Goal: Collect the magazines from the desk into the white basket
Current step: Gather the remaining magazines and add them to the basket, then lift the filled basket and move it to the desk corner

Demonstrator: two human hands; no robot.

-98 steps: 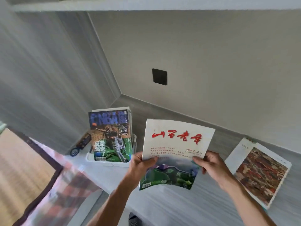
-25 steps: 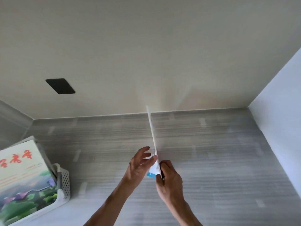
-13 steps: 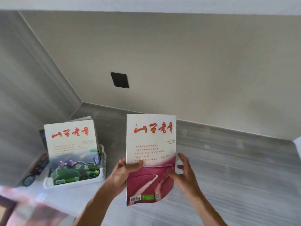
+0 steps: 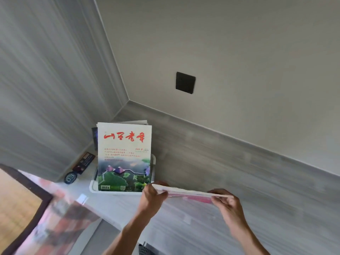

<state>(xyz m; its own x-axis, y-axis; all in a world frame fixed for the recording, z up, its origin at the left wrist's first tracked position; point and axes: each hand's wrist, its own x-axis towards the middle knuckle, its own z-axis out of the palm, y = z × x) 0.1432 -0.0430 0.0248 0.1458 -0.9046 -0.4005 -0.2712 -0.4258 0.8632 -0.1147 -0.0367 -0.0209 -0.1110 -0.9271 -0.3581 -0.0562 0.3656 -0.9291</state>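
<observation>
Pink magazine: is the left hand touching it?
Touching. The head view shows the left hand pinching the pink magazine's left end, thumb on top.

Upright magazine (image 4: pixel 124 157) perhaps fills basket (image 4: pixel 114 192).

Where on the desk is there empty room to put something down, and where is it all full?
Bare grey desk stretches right of the white basket, between the back wall and the magazine that the left hand and right hand hold. The left corner is crowded: the basket is stuffed with magazines, and small dark things lie beside it.
</observation>
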